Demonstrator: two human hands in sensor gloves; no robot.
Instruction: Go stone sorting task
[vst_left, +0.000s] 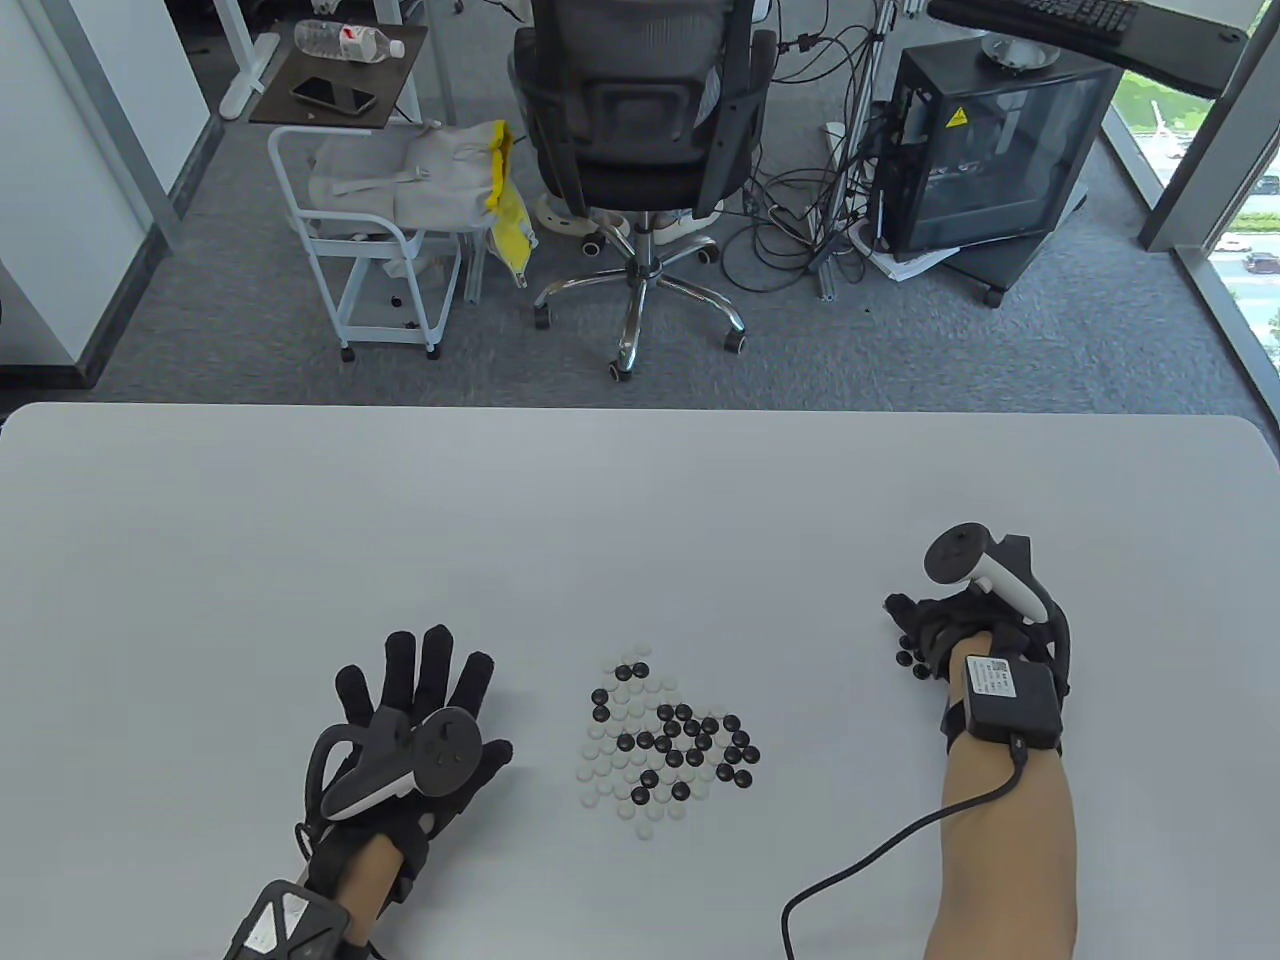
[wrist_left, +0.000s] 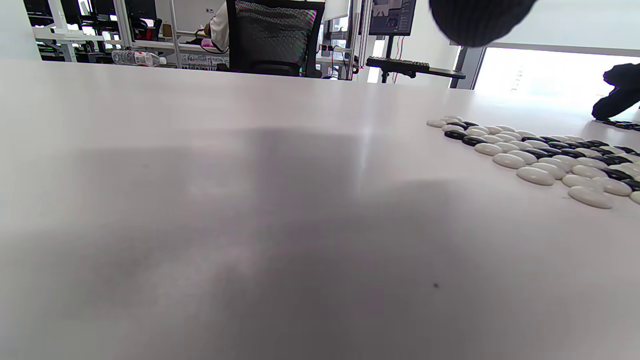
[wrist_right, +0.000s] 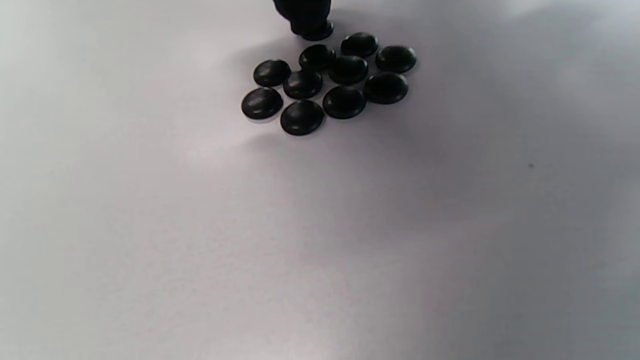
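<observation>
A mixed pile of black and white Go stones (vst_left: 665, 745) lies in the middle of the white table (vst_left: 640, 500); the left wrist view shows that pile (wrist_left: 545, 157) low at the right. My left hand (vst_left: 425, 680) lies flat to the left of the pile with its fingers spread, holding nothing. My right hand (vst_left: 915, 630) is to the right of the pile, fingers curled down over a small group of black stones (vst_left: 908, 658). In the right wrist view those black stones (wrist_right: 330, 82) sit tightly together, and a fingertip (wrist_right: 302, 15) holds one more black stone (wrist_right: 316, 34) at the group's far edge.
Beyond the table's far edge stand an office chair (vst_left: 640, 150), a white trolley (vst_left: 370, 230) with a bag and a black computer case (vst_left: 990, 150). A cable (vst_left: 880, 850) runs from my right wrist across the table.
</observation>
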